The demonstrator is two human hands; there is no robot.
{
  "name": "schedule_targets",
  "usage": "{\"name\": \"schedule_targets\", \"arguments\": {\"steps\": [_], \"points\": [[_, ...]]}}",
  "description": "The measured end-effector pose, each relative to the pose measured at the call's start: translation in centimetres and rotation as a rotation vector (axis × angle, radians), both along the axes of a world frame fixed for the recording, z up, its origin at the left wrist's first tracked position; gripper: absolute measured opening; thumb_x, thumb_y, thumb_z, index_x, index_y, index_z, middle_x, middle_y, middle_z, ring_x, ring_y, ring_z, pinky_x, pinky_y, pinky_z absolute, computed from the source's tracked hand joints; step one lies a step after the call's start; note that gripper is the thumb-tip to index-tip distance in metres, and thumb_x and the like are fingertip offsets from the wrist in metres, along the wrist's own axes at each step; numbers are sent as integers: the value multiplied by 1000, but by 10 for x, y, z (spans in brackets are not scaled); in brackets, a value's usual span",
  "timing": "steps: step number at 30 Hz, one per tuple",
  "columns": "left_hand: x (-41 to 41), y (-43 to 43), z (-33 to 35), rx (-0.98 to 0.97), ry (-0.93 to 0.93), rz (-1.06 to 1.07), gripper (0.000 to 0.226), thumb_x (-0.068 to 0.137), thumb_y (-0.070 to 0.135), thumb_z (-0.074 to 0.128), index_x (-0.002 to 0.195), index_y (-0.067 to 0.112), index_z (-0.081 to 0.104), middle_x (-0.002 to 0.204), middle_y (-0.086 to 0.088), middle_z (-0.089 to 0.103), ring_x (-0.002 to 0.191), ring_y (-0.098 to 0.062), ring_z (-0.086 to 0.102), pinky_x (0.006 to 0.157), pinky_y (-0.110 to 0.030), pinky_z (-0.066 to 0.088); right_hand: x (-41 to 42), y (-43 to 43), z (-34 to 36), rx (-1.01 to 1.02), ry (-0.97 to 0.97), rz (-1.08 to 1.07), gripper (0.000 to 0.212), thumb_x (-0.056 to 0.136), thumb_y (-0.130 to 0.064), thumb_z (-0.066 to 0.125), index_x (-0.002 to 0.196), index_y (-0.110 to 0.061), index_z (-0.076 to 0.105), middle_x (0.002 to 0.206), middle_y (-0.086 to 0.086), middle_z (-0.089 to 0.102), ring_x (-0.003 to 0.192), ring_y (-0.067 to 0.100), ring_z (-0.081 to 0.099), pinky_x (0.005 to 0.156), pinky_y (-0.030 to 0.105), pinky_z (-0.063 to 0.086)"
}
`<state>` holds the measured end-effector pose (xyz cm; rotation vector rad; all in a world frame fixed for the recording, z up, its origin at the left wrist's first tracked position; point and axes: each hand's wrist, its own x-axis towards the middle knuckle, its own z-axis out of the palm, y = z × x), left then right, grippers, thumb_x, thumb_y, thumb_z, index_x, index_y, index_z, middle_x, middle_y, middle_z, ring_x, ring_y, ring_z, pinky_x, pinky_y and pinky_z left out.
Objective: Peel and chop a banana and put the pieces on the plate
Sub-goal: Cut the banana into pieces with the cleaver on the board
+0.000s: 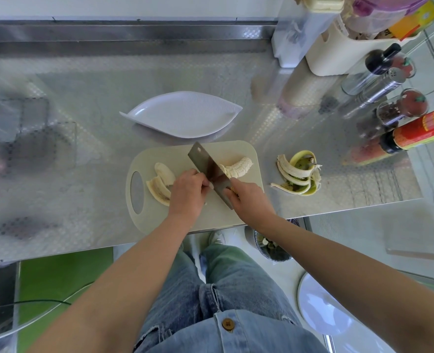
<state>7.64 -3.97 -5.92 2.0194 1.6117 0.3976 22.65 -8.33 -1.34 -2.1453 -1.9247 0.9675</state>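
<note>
**Cleaver down on the board, banana partly sliced**

Your right hand (246, 197) is clenched round the handle of the cleaver (205, 161). Its blade runs from 5 o'clock up to 11 o'clock across the middle of the cutting board (246, 151). Your left hand (186, 191) sits at the blade's 9 o'clock side, with the fingers curled and the tips against the flat of the steel. Whatever lies under those fingers is hidden, so I cannot tell whether that hand grasps anything.

On the blade's 3 o'clock side lies the sliced banana (237, 166), a curved row of rounds leaning together, its near end right against the blade. At 9 o'clock on the board, partly under your left hand, lie the uncut banana lengths (159, 184), pale and curved.

The plate (182, 114) is white and leaf-shaped. It stands on the steel counter (83, 98) at the board's 12 o'clock, just beside the far edge. The peel (298, 175) lies on the counter at the board's 3 o'clock, splayed open with its inner side up. Between 1 and 2 o'clock, well apart from the board, stands a cluster of jars, and the red-labelled bottle (422, 131) is the nearest of them to you.
</note>
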Motion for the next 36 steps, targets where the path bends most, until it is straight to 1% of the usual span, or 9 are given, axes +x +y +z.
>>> {"name": "schedule_targets", "arguments": {"steps": [3,9,13,16,19,25,28,32,36], "points": [[-1,0,-1,1,-16,-2,2,76,6,73,77,7,72,76,-9,63,75,-27,56,66,-38,46,0,-3,0,21,46,-52,21,98,-26,46,88,-8,51,69,7,55,65,28,52,60,38,42],[0,1,-3,3,-8,-2,3,75,5,73,73,7,72,74,-9,63,73,-28,56,63,-40,48,6,2,10,77,23,-6,20,98,-26,47,91,-8,54,69,2,50,61,24,45,55,31,31],[0,1,-3,-1,-1,2,4,75,7,73,72,8,71,73,-9,63,73,-28,56,63,-40,48,7,5,19,83,-3,90,19,99,-26,44,96,-11,55,75,6,53,64,22,41,49,24,23],[0,1,-3,-1,7,3,4,77,10,74,74,9,71,74,-8,63,73,-26,55,63,-39,48,5,6,17,63,-38,107,22,100,-27,42,101,-9,55,84,14,61,67,23,41,54,30,25],[1,1,-3,-1,6,-2,4,77,10,75,75,9,72,75,-8,64,74,-25,56,63,-38,48,4,6,14,30,-68,105,22,100,-27,40,102,-10,54,88,15,62,68,24,43,59,30,29],[1,1,-4,-1,19,5,4,74,9,77,75,8,72,77,-8,65,74,-26,57,63,-36,45,-4,6,9,-20,-69,81,21,101,-26,40,100,-9,52,81,8,53,68,23,42,51,27,24],[1,1,-3,-3,20,6,3,75,9,76,76,8,73,77,-8,65,74,-25,57,64,-35,44,-4,5,7,-5,-32,46,18,100,-26,43,91,-12,49,77,8,54,66,23,44,52,28,26],[2,2,-3,-5,10,26,3,75,6,74,72,7,73,73,-9,63,73,-26,56,62,-35,45,1,3,11,66,44,-37,21,98,-25,47,93,-7,56,70,5,54,62,23,48,56,31,33],[2,2,-3,-2,10,28,6,74,6,74,69,9,72,69,-9,62,70,-27,56,61,-36,45,2,3,17,64,21,22,19,99,-23,46,94,-7,55,70,3,49,60,21,42,49,25,26]]}}
